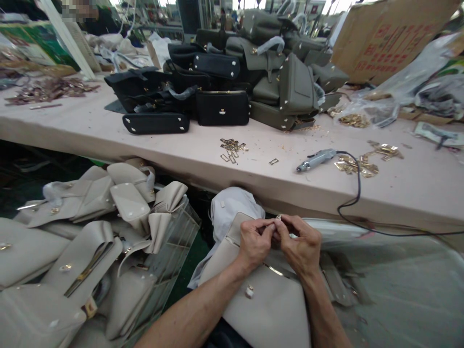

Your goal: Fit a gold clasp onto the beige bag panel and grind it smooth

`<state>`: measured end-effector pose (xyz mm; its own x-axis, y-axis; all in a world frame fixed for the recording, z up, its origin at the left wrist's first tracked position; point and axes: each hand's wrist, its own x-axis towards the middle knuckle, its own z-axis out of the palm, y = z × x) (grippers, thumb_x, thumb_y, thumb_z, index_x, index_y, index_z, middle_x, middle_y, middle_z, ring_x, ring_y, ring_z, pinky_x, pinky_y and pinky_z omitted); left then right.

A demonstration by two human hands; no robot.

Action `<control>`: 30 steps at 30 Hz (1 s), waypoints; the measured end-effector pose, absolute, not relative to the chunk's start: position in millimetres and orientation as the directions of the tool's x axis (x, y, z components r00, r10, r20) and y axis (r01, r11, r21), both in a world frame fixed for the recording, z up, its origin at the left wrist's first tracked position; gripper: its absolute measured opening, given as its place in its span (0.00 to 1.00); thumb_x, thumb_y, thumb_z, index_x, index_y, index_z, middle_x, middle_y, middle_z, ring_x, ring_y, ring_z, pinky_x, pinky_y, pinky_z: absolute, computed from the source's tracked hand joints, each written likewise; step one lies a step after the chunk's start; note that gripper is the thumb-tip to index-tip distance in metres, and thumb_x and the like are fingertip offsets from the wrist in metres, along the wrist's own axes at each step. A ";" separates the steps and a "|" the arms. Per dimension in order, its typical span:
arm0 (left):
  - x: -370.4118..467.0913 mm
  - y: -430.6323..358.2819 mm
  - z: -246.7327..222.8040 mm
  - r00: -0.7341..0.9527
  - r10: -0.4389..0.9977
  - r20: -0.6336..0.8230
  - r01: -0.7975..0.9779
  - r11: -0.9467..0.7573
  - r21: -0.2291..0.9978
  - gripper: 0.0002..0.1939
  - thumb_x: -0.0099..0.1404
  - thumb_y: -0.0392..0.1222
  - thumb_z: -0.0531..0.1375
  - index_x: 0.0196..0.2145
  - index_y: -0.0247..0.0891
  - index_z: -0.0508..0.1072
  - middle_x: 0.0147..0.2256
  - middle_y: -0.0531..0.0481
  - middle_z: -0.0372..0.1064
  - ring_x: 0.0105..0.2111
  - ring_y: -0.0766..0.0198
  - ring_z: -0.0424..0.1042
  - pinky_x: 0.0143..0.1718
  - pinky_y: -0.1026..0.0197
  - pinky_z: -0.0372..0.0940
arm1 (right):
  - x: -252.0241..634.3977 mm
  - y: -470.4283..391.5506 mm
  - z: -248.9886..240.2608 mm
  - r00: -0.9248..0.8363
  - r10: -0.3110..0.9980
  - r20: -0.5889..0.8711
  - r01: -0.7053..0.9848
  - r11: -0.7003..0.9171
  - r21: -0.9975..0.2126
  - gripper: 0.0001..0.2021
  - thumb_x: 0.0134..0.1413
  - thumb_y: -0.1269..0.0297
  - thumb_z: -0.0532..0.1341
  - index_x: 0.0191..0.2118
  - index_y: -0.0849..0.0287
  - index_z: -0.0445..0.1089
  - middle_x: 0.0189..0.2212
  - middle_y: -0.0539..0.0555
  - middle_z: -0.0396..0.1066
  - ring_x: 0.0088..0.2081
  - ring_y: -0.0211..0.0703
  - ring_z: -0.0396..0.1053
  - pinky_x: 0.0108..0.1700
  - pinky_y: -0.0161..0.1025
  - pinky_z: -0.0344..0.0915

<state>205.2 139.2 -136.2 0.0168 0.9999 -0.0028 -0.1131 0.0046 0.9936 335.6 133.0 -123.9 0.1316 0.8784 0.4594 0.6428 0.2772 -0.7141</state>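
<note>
A cream handbag (264, 309) lies tilted across my lap, with a clasp (249, 291) wrapped in white on its front and a gold-coloured metal strip (275, 270) near its upper edge. Over the far end of the bag, my left hand (255, 241) and my right hand (300, 241) meet, thumbs and fingertips pinched together. Something small and pale shows at the fingertips; its kind is too small to make out. White cloth (235, 208) bulges behind the bag.
Cream bags (130, 205) fill a crate (181, 237) at left. The table (174, 150) carries black bags (223, 108), olive bags (297, 87), metal frames (232, 149), a corded electric screwdriver (316, 159), gold plates (357, 166) and a carton (391, 43). A translucent bin (406, 285) stands right.
</note>
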 end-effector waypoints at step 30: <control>209.7 139.1 -142.3 -0.004 0.998 -0.065 -0.288 0.061 0.956 0.11 0.66 0.44 0.64 0.37 0.32 0.77 0.25 0.47 0.77 0.21 0.63 0.76 0.24 0.65 0.73 | 331.5 131.8 -131.5 0.269 0.929 0.256 0.469 0.106 -0.877 0.12 0.60 0.57 0.65 0.41 0.60 0.79 0.33 0.55 0.79 0.31 0.42 0.76 0.34 0.35 0.72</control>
